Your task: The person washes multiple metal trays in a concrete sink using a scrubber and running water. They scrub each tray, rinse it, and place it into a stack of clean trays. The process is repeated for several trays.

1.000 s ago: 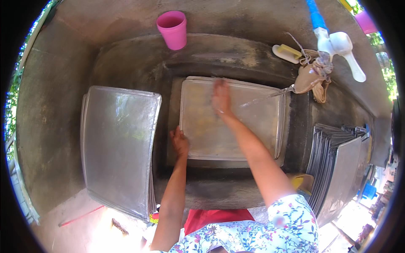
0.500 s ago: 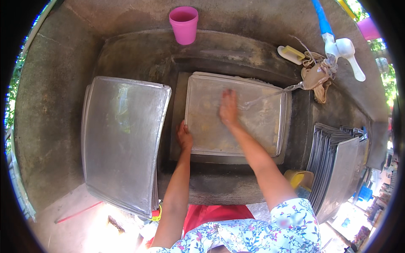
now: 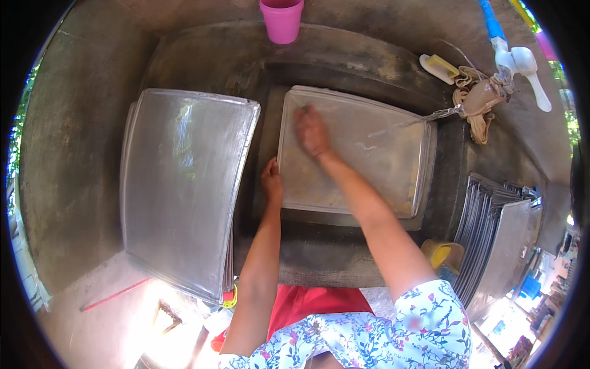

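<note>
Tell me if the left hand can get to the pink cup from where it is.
Probably yes: the left hand grips the tray edge, and bare concrete leads to the pink cup, though it's a long stretch.

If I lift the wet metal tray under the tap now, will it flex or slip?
The flat rectangular metal tray looks rigid with a rolled rim, so probably stiff. Water runs over it, so likely slippery. The left hand grips only one edge; it may tilt.

Daylight falling bright from lower right, blowing out ground there; glare streaking across left tray stack (image 3: 184, 184); fisheye bending edges, black vignette ringing frame; centre staying sharp
</note>
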A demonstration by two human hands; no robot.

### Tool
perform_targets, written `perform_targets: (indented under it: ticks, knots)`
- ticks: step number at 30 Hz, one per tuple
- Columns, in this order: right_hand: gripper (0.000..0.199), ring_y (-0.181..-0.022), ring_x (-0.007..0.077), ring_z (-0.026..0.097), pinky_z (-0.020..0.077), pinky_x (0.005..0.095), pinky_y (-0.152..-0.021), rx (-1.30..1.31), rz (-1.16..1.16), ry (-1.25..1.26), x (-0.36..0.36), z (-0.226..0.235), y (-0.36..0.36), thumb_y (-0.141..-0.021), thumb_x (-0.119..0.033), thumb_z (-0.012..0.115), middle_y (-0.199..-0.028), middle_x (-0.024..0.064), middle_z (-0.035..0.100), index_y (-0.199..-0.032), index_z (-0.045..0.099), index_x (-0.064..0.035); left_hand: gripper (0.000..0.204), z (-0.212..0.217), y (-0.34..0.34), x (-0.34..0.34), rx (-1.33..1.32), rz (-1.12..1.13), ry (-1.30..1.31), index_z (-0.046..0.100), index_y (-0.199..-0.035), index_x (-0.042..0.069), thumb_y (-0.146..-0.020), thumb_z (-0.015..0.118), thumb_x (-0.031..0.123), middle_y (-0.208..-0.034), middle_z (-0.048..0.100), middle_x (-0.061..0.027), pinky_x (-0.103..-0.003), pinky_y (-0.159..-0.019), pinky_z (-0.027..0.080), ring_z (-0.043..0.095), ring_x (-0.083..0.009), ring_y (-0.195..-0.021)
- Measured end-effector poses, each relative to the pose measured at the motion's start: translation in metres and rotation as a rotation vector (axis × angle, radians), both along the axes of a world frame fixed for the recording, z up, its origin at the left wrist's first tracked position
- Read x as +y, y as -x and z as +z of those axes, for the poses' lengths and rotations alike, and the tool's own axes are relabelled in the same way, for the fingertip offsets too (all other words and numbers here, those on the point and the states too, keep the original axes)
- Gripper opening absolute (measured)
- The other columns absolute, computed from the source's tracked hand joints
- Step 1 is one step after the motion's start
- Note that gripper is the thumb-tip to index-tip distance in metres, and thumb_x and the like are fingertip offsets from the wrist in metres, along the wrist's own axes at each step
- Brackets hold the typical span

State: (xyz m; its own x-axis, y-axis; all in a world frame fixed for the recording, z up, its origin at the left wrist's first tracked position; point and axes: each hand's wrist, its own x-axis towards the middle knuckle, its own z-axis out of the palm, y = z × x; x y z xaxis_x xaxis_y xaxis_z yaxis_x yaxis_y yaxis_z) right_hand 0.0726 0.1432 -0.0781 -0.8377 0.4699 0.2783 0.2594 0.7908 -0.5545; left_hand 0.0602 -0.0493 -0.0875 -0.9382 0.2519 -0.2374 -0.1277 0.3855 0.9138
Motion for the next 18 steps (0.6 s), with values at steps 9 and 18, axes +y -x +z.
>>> perform_targets:
  ticks: [9, 18]
  knots:
    - [0.03, -0.117, 0.037, 0.048, 0.0375, 0.045, -0.099, -0.174, 0.19, -0.281, -0.017, 0.044, -0.127, -0.077, -0.006, 0.055, -0.114, 0.0152, 0.059, -0.107, 0.061, -0.0018, 0.074, 0.011, 0.012, -0.006, -0.479, 0.024, -0.361, 0.062, -0.107, 0.004, -0.089, 0.027, 0.067, -0.091, 0.063, -0.0052, -0.034, -0.082, 0.04, 0.054, -0.0192, -0.087]
    - [0.036, -0.118, 0.0385, 0.046, 0.0396, 0.0457, -0.098, 0.083, 0.578, -0.114, -0.114, 0.035, -0.128, -0.077, -0.006, 0.055, -0.114, 0.0153, 0.058, -0.112, 0.058, 0.0003, 0.079, 0.014, 0.023, -0.012, -0.72, 0.051, -0.515, 0.058, -0.112, 0.002, -0.088, 0.024, 0.069, -0.098, 0.062, -0.0058, -0.034, -0.085, 0.038, 0.052, -0.0196, -0.09]
